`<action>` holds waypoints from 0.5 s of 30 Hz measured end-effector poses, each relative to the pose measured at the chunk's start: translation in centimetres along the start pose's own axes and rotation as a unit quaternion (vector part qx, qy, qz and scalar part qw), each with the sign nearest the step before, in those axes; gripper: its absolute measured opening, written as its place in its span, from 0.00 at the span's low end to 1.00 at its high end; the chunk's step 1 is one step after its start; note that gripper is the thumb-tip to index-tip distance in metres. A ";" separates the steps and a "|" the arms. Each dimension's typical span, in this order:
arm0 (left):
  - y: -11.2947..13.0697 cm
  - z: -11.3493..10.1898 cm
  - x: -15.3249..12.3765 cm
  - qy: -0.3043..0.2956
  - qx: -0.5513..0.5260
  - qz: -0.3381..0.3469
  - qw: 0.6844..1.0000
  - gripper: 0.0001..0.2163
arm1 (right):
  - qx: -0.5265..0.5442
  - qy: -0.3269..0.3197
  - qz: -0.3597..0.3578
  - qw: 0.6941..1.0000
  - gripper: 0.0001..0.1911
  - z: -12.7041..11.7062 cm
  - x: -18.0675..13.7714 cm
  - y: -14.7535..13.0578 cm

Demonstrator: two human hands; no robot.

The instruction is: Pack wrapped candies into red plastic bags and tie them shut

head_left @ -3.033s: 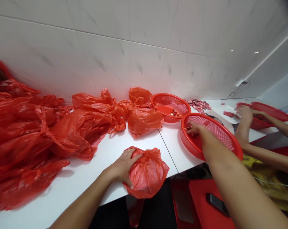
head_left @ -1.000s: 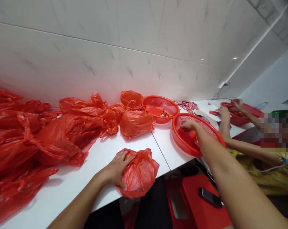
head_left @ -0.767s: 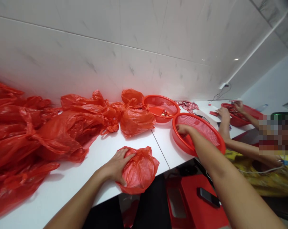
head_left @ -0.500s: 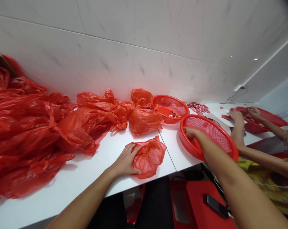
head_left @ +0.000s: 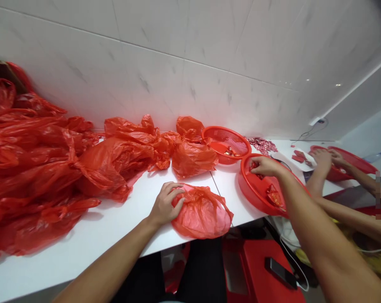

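My left hand (head_left: 165, 204) grips the left edge of a red plastic bag (head_left: 206, 212) that lies spread at the front edge of the white counter (head_left: 121, 229). My right hand (head_left: 264, 166) is raised over the near red mesh basket (head_left: 256, 191), fingers curled round small red wrapped pieces. More red pieces (head_left: 274, 196) lie at the bottom of that basket, which tilts toward me.
A heap of red plastic bags (head_left: 51, 160) covers the counter's left and back. A second red basket (head_left: 226, 143) stands behind. Another person's hands (head_left: 324, 162) work at a third basket (head_left: 351, 162) on the right. A phone (head_left: 280, 271) lies on a red stool (head_left: 266, 273) below.
My right hand has lifted out of the near basket with pieces in its fingers. The bag under my left hand has flattened and spread toward the counter edge.
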State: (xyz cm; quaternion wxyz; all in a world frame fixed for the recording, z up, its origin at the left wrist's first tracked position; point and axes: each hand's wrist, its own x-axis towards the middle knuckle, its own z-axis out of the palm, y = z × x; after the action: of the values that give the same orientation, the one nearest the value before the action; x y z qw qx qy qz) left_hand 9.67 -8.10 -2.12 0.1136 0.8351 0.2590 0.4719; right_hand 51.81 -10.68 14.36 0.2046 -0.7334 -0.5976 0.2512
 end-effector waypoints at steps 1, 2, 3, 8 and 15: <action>0.1 0.2 0.0 0.018 0.006 0.002 1.000 0.09 | -0.003 0.001 -0.018 1.000 0.08 -0.6 -1.1 -1.3; 0.2 0.3 0.0 0.036 0.013 0.003 0.999 0.09 | -0.010 0.010 -0.056 0.998 0.08 -0.8 -2.6 -2.8; 0.4 0.4 0.0 0.055 0.023 0.001 0.998 0.09 | -0.015 0.027 -0.110 0.993 0.08 -0.5 -4.2 -4.6; 0.0 -0.2 0.5 0.124 0.065 -0.063 0.988 0.11 | -0.065 -0.041 -0.309 0.948 0.12 9.2 -10.0 -12.7; -1.1 -2.2 0.5 0.036 -0.045 -0.138 0.989 0.15 | -0.200 -0.069 -0.133 0.968 0.10 22.3 -5.9 -11.7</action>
State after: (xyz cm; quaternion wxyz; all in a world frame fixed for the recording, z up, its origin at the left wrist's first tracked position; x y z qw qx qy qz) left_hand 7.66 -7.06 -1.09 0.2056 0.7681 0.3537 0.4927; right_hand 28.17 -14.10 4.49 0.0442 -0.6544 -0.7404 0.1470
